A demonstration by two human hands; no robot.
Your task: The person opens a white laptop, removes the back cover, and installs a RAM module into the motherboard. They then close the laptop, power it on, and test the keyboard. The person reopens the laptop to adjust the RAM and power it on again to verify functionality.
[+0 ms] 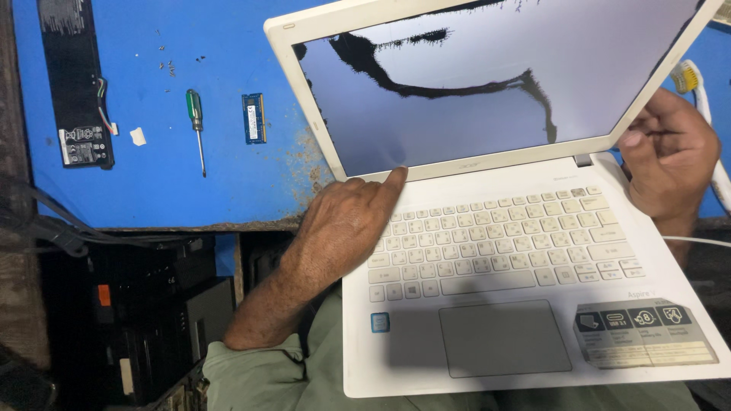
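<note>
Resting across the person's lap and the near edge of the blue-topped worn workbench (190, 114), the open white plastic laptop (525, 289) fills the centre-right of the view, its dark blank screen (487, 76) tilted back w/ reflections on it. Left hand (343, 224) lies on the laptop's upper-left corner, palm down over the keyboard's left end, index finger stretched out and its tip touching the bottom-left of the screen bezel near the hinge; it grips nothing, fingers loosely curled, just pressing. Right hand (670, 164) sits at the lid's lower-right corner beside the right hinge, thumb on the bezel edge, fingers curled behind the lid, so it's pinching the lid there. A white-handled toothbrush w/ yellowish bristles (697, 91) runs just behind that hand; can't tell if the hand also holds it. Grey touchpad (504, 336) and grey sticker block (643, 331) lie on the palm rest, well apart from both hands. On the bench, left of the laptop: green memory module (254, 118), green-handled screwdriver (196, 125), long black battery pack w/ wires (76, 84), a few tiny screws (167, 65).
</note>
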